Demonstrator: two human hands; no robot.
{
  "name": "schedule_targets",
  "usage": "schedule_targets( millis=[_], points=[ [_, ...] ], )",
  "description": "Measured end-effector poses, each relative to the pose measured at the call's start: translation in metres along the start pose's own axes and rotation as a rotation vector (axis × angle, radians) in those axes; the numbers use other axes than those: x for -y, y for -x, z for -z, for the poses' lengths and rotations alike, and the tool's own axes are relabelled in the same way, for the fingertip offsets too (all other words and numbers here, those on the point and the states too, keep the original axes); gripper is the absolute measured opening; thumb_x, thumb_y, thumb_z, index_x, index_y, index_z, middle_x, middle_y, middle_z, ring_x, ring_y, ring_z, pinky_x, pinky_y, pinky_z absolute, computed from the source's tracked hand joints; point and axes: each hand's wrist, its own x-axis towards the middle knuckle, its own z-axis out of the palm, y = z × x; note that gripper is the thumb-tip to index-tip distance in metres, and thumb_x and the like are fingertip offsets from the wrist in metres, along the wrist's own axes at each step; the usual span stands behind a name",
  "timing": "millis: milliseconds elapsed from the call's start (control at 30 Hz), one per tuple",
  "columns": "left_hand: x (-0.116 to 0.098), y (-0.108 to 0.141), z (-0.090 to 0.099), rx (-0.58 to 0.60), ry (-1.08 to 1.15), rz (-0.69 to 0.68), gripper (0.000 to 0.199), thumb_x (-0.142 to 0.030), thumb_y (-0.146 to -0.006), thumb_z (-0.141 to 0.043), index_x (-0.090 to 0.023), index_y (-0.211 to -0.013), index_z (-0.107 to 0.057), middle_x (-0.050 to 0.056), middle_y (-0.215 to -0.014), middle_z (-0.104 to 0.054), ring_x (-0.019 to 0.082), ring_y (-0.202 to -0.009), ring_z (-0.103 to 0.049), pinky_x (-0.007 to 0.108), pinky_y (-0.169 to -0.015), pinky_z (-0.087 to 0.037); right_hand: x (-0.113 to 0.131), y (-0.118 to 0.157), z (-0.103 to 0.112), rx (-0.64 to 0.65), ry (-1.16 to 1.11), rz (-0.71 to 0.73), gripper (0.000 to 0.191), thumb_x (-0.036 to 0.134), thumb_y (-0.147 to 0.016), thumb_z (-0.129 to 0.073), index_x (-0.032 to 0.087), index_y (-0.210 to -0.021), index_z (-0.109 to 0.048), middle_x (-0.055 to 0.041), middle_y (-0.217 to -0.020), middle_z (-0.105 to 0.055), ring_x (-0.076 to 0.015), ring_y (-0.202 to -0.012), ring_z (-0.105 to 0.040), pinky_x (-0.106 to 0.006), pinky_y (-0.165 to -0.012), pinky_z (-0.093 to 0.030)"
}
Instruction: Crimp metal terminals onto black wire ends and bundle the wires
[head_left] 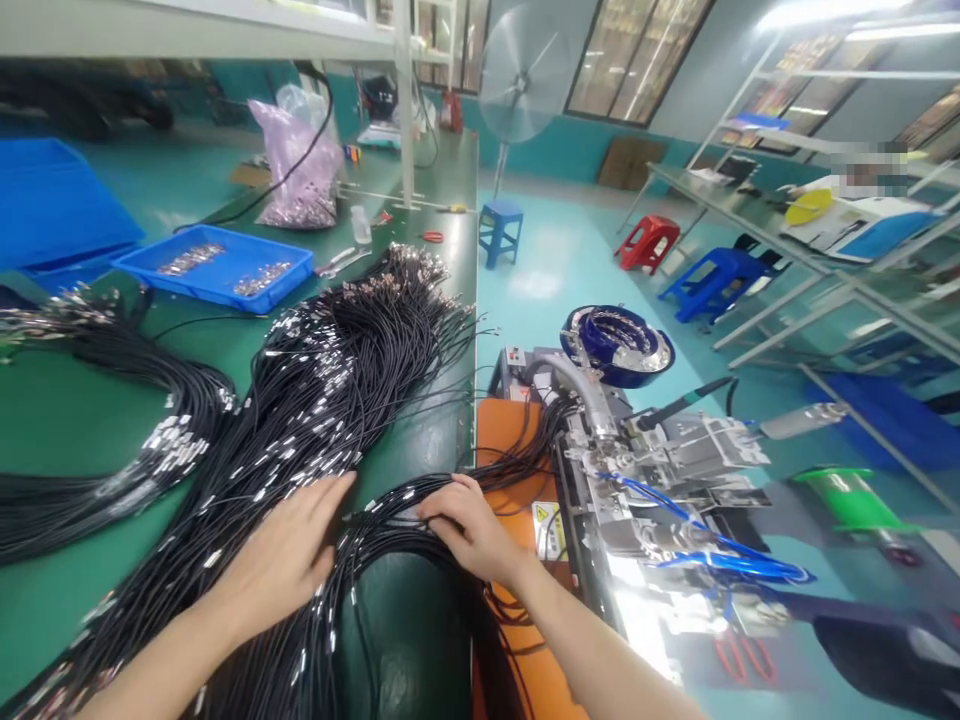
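A large heap of black cables (330, 390) with white tags lies along the green bench top. My left hand (285, 545) rests at the right side of this heap, its fingers stretched out and the thumb apart. To its right, my right hand (469, 525) has its fingers curled over a smaller bundle of black cables (397, 500); the fingertips are partly hidden among them. That bundle curves over the bench edge onto an orange surface (510, 430) and reaches the metal machine (607, 460).
A second cable bundle (165, 450) lies at the left. Behind it stand a blue tray (277, 300) of small metal parts and a pinkish plastic bag (300, 160). A blue bowl feeder (619, 345), a green spool (851, 500) and blue air hoses (742, 565) surround the machine.
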Motion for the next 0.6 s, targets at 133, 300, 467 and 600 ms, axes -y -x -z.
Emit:
schedule_targets(
  millis=[133, 300, 467, 600],
  points=[
    [-0.031, -0.024, -0.002, 0.062, 0.12, -0.092, 0.05, -0.018, -0.086, -0.041, -0.023, -0.135, -0.037, 0.008, -0.131, -0.051, 0.025, -0.121, -0.045, 0.042, -0.102, -0.035, -0.002, 0.012, 0.006, -0.178, -0.255, -0.036, 0.012, 0.018, -0.09, -0.046, 0.024, -0.089, -0.057, -0.0008, -0.099, -0.068, -0.0145, -0.098, -0.059, -0.041, -0.108, -0.022],
    [-0.031, -0.017, -0.006, 0.126, 0.309, 0.044, 0.026, -0.036, -0.093, -0.035, -0.022, -0.089, -0.056, 0.005, -0.103, -0.059, 0.021, -0.098, -0.056, 0.034, -0.086, -0.045, 0.002, 0.02, 0.009, -0.262, -0.312, -0.087, 0.01, 0.019, -0.087, -0.05, 0.024, -0.088, -0.058, -0.0031, -0.109, -0.064, -0.0172, -0.107, -0.056, -0.041, -0.107, -0.028],
    [-0.016, -0.003, -0.006, 0.045, 0.318, 0.356, 0.031, -0.046, -0.089, -0.036, -0.02, -0.089, -0.054, 0.002, -0.08, -0.061, 0.02, -0.074, -0.06, 0.03, -0.068, -0.049, -0.007, 0.055, 0.001, -0.551, -0.279, -0.472, 0.036, 0.023, -0.083, -0.05, 0.021, -0.119, -0.047, -0.0126, -0.131, -0.047, -0.0213, -0.125, -0.043, -0.042, -0.104, -0.037],
    [-0.038, -0.03, 0.005, -0.138, 0.037, 0.244, 0.048, -0.032, -0.078, -0.048, -0.012, -0.122, -0.043, 0.015, -0.119, -0.054, 0.03, -0.109, -0.053, 0.043, -0.092, -0.044, -0.032, 0.065, 0.003, -0.636, -0.351, -0.715, 0.034, 0.023, -0.084, -0.042, 0.017, -0.117, -0.049, -0.0152, -0.123, -0.057, -0.0216, -0.116, -0.055, -0.041, -0.101, -0.043]
  ],
)
